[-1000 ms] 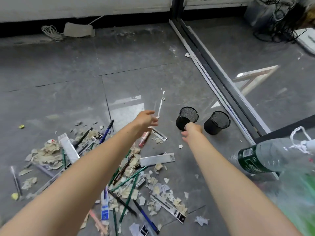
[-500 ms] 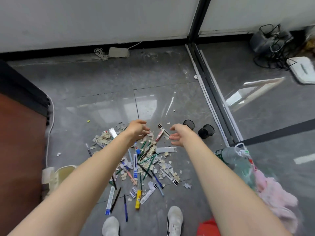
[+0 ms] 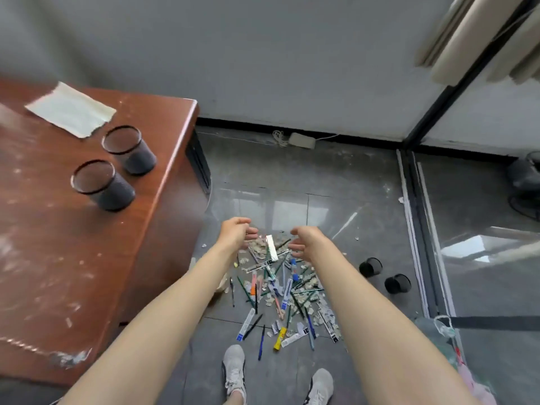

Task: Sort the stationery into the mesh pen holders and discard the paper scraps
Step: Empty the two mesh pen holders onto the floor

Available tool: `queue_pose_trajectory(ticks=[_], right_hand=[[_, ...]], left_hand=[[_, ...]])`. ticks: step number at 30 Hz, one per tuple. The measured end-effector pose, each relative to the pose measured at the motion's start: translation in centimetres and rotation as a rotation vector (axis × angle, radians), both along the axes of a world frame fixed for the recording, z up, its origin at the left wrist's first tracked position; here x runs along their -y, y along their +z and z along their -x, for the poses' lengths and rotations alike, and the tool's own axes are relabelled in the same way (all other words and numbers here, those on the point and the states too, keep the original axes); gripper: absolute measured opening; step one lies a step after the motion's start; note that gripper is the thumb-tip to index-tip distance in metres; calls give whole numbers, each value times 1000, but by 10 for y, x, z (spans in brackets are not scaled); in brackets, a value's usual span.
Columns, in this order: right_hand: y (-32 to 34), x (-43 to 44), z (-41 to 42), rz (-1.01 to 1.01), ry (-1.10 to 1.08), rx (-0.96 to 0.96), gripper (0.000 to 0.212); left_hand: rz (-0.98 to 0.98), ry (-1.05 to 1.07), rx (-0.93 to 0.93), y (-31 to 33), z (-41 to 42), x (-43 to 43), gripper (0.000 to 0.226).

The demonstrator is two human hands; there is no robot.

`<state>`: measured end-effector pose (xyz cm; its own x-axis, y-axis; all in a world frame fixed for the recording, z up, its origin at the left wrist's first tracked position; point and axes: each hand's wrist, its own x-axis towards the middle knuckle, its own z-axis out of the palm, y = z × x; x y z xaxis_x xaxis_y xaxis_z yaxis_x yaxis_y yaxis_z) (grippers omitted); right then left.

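The desk on my left is smeared with blur and cut off by the picture's edge, and a bag at the near right is only partly in view, its contents too murky to name. My forearms cross the near edges of the stationery pile, hiding whatever lies under them, and many pieces in it are too small to tell pen from pencil. My left hand and right hand hang in the air above the far end of the pile, apart from each other, fingers loosely curled inward; nothing shows in either grasp and neither touches anything. The pile lies on the grey floor ahead of my shoes, with paper scraps mixed through it, thickest at the far end beneath my hands. Two mesh pen holders stand upright on the floor to the right of the pile, near a floor track. Two more holders stand on the desk, beside a paper sheet. A power strip lies by the far wall.
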<state>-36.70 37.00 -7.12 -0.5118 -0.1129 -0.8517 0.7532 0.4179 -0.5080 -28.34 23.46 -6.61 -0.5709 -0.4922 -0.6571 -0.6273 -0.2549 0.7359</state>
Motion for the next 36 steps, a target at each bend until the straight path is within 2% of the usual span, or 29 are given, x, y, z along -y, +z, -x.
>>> queue_pose_trajectory(ticks=[7,13,15,17,20,22,24,26,28,31,36], right_hand=[[54,137,-30,112,255,-103,38],[66,206,-41,76,428,-183,34],[64,222,-42,45,463,-195,32],[62,236,-42,26,492,-218,30],[60,253,-42,15,544,-255,30],[58,263,-42,-6,576,-276,33],[55,273,-42,-37,650,-375,45],[52,285,-42,-70,770,-553,65],[52,302,-43,-59,832,-636,77],[49,332,-43,-67,910,-733,84],[42,362,-39,-209,1092,-1006,85]], left_hand=[[63,391,-42,67,-60,139,21],[56,601,3,68,-92,228,36],[7,690,-8,61,-93,250,48],[-32,702,6,53,-91,266,59],[-73,602,44,44,-81,277,62],[-90,532,64,39,-76,279,55],[-59,489,80,33,-74,281,40],[46,553,90,26,-75,286,34],[195,659,99,24,-81,293,33],[285,739,64,24,-98,308,29],[305,738,95,32,-130,339,22]])
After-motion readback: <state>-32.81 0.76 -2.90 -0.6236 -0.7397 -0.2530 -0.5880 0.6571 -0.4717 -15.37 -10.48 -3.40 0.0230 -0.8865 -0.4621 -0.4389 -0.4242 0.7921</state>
